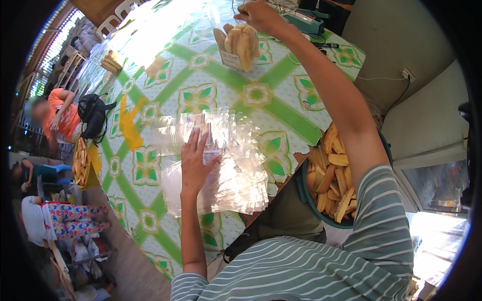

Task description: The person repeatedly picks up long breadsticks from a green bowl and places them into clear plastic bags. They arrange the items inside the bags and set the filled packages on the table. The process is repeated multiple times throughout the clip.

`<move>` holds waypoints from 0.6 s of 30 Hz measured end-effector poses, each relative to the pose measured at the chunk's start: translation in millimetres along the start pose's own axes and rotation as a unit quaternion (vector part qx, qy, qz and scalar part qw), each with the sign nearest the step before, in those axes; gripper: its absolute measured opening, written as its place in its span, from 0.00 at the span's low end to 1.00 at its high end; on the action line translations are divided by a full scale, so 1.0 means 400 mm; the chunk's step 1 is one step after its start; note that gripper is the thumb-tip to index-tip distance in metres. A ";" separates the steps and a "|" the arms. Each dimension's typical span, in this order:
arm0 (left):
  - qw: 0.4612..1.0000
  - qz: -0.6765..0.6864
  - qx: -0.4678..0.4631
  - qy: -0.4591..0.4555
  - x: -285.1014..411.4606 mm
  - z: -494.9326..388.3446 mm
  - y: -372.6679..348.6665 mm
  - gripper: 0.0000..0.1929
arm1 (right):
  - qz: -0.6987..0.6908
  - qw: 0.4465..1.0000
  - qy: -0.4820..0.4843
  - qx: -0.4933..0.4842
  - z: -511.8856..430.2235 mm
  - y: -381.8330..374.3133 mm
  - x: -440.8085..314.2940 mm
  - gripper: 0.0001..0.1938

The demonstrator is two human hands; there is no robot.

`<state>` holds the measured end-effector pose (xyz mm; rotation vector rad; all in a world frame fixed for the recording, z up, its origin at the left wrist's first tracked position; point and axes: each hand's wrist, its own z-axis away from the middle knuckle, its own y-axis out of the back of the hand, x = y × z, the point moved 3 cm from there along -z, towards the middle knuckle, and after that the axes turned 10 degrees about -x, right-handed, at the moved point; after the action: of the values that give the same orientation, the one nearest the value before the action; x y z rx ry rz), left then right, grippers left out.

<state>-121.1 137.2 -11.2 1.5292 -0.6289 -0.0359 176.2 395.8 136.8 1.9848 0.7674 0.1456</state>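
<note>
My left hand [196,165] rests flat, fingers apart, on a spread stack of clear plastic bags [237,184], some bearing printed labels [201,129]. My right hand [260,15] reaches to the far side of the table, fingers bent, beside coiled white wire at the picture's top edge; whether it grips anything is unclear. Just below it, a clear bag filled with long pale yellow-brown food pieces [243,45] stands on the table with a printed label at its lower front. To my right, beneath my right arm, a green basin [305,188] holds many similar pieces [329,180].
A teal device, apparently a bag sealer [307,22], and a black marker [327,45] lie at the far right. Yellow tape [130,128] marks the patterned tablecloth [222,77]. Another bundle [111,62] stands far left. A person in orange [62,113] sits beyond a black bag [92,116].
</note>
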 end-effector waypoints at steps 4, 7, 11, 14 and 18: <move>0.997 0.003 -0.042 -0.066 -0.006 -0.044 -0.034 0.30 | -0.014 0.998 -0.051 0.028 0.035 -0.018 -0.035 0.14; 0.996 0.042 -0.015 -0.080 0.003 -0.053 -0.050 0.18 | -0.042 0.991 -0.058 0.116 0.143 -0.040 -0.140 0.15; 0.994 0.062 0.002 -0.092 0.050 -0.025 -0.054 0.12 | -0.133 0.973 -0.072 -0.176 0.312 -0.179 -0.286 0.26; 0.992 0.084 0.043 -0.087 0.103 0.029 -0.051 0.11 | -0.079 0.929 -0.100 -0.346 0.432 -0.311 -0.395 0.38; 0.892 0.434 0.098 0.079 0.143 0.132 -0.077 0.12 | -0.108 0.944 -0.149 -0.275 0.492 -0.353 -0.450 0.29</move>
<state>-82.9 63.7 -23.7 1.3001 -1.1601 0.8482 48.0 192.7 -46.1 1.3427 0.6514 -0.0674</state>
